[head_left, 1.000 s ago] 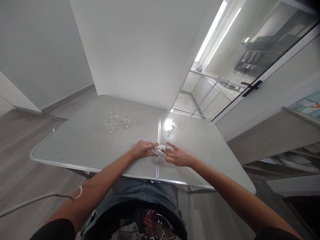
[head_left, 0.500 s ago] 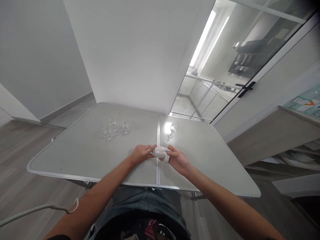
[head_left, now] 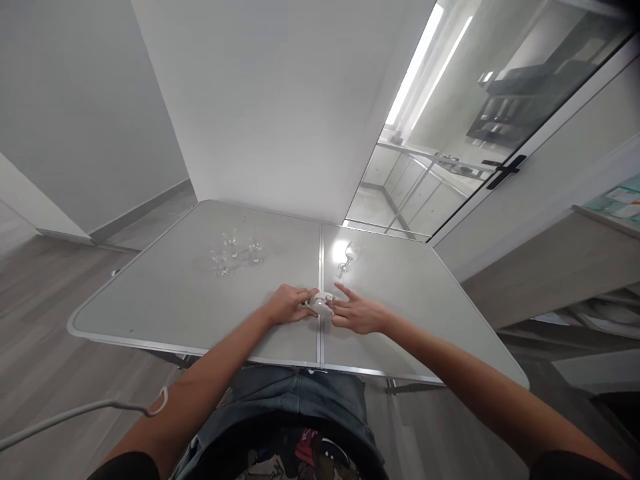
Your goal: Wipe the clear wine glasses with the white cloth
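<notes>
Over the table's middle seam I hold a clear stemmed glass (head_left: 320,305) on its side, with white cloth (head_left: 327,296) packed in its bowl. My left hand (head_left: 290,304) is closed around the stem end. At the mouth of the bowl, my right hand (head_left: 357,313) presses its fingers against the cloth, with one digit lifted away; the fingertips are partly hidden. Beyond my right hand another stemmed glass (head_left: 349,257) lies on the table. Several clear glasses (head_left: 234,253) stand grouped at the left.
The pale folding table (head_left: 165,300) has a metal rim and a metal centre seam (head_left: 321,267). A white wall (head_left: 280,120) rises behind it, beside a glazed door (head_left: 450,147). Shelves (head_left: 600,233) stand at the right. A white cable (head_left: 100,405) hangs at lower left.
My right hand has turned palm-down, its fingers now at the mouth of the bowl. The cloth that hung out on the right now sits mostly within the bowl. My left hand keeps its hold.
</notes>
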The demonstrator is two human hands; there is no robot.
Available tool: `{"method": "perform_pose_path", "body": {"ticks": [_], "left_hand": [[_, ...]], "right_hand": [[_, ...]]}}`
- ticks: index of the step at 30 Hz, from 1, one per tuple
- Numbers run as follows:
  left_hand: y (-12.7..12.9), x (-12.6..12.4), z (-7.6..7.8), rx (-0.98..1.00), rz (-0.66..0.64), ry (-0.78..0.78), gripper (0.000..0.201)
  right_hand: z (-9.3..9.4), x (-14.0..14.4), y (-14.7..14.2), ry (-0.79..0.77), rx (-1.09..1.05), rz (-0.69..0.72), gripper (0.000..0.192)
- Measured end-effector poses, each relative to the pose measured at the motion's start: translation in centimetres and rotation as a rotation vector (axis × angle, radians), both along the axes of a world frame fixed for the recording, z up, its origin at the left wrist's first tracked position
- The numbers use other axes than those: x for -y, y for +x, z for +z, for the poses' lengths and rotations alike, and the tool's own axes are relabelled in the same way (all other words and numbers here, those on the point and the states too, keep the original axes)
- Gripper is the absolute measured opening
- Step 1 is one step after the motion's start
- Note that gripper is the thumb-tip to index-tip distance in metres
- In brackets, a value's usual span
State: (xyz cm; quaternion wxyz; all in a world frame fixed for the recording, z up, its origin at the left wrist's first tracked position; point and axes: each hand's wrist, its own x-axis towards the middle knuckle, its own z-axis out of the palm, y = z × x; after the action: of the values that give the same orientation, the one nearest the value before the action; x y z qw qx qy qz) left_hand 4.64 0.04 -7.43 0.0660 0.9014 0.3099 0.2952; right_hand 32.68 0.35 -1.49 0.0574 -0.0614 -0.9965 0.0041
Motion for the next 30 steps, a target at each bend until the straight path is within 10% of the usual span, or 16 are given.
{"method": "perform_pose_path", "body": {"ticks": [6,16,30], "left_hand": [[-0.2,-0.4,-0.1,-0.008,0.095,-0.036,0.053],[0.2,0.0,-0.3,0.06,0.163,0.209,0.06],[0.9,-0.5,-1.1,0.16,0.334,0.175,0.064]], "right_hand": [[0.8,-0.9,-1.2,-0.186,-0.044,-0.072,0.028],[2.0,2.4,-3.7,-1.73,-1.007,-0.598,0.028],[1.1,4.1,-4.7,-1.576,-1.647,-0.656,0.028]]}}
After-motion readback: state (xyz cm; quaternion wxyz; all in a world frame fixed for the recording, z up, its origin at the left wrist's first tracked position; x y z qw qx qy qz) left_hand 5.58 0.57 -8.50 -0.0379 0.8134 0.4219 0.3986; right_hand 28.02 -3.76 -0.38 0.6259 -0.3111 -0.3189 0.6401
